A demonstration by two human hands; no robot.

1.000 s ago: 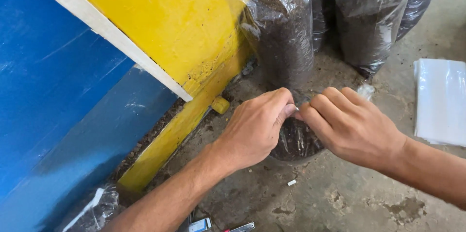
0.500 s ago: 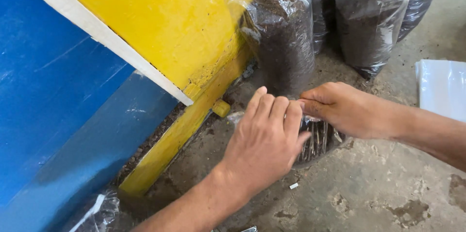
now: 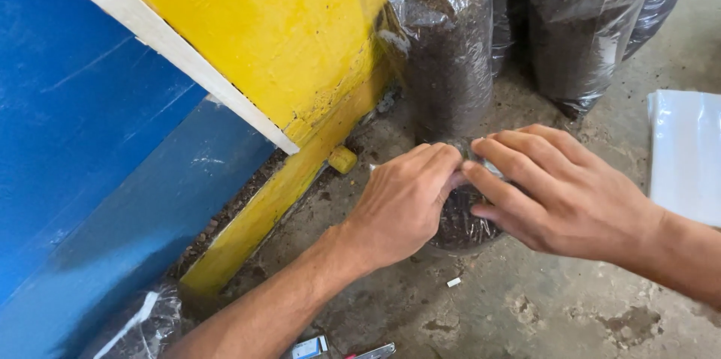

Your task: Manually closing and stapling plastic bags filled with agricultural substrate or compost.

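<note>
1. Small clear bag of dark soil point(image 3: 462, 220) sits on the concrete floor point(image 3: 526, 314), right at the foot of a tall filled bag point(image 3: 443, 51).
2. Left hand point(image 3: 402, 205) pinches the plastic at its top, fingers closed on it.
3. Right hand point(image 3: 559, 190) curls in opposite, fingertips gripping the same plastic.
4. Filled, it seems; the top looks gathered, not yet sealed.
5. Yellow board point(image 3: 248, 43) behind, white sheet point(image 3: 687, 149) at right.

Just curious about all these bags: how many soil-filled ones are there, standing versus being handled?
Standing soil-filled bags: 3
Soil-filled bag under the left hand and right hand: 1
Bag partly in view at bottom left: 1
Total: 5
</note>
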